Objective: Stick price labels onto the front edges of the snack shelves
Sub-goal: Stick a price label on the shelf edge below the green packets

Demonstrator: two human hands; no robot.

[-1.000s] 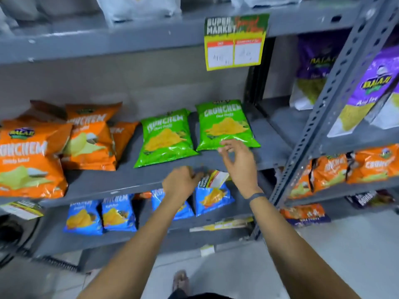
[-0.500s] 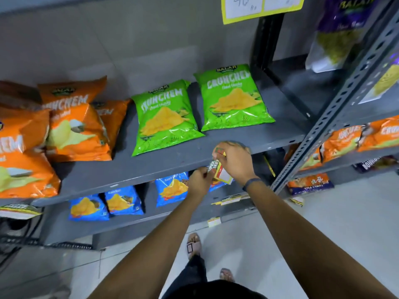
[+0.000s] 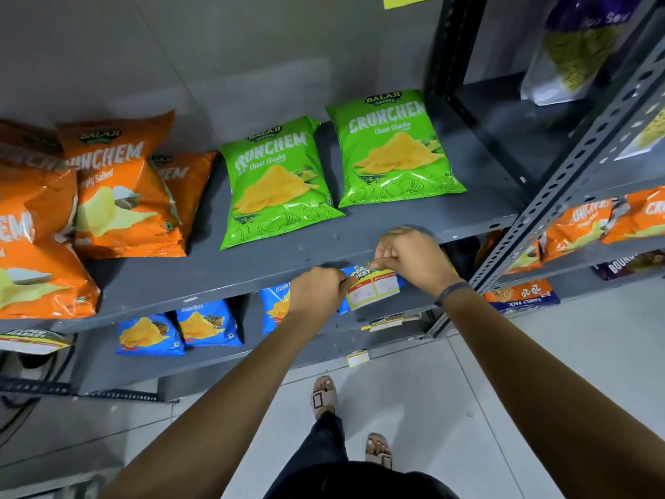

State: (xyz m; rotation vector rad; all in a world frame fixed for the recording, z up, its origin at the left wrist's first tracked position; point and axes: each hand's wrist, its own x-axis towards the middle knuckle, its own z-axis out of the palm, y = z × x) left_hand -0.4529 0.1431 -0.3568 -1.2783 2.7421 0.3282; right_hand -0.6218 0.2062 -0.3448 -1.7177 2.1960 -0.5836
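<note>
A yellow-edged price label [image 3: 374,288] with a green "SUPER MARKET" header hangs at the front edge of the grey middle shelf [image 3: 230,279]. My left hand [image 3: 316,289] pinches its left side. Pinching the label's top right corner is my right hand [image 3: 410,257], against the shelf lip. Two green Crunchem bags [image 3: 392,149] lie on that shelf just above the hands.
Orange Crunchem bags [image 3: 118,189] fill the shelf's left part, blue bags [image 3: 180,329] the shelf below. Other labels hang at the far left [image 3: 32,342] and on lower edges [image 3: 387,324]. A perforated upright post [image 3: 561,174] stands right. My feet are on the tiled floor [image 3: 449,390].
The view has tilted down and closer to the middle shelf. Both hands came together on the label and brought it flat against the shelf's front edge.
</note>
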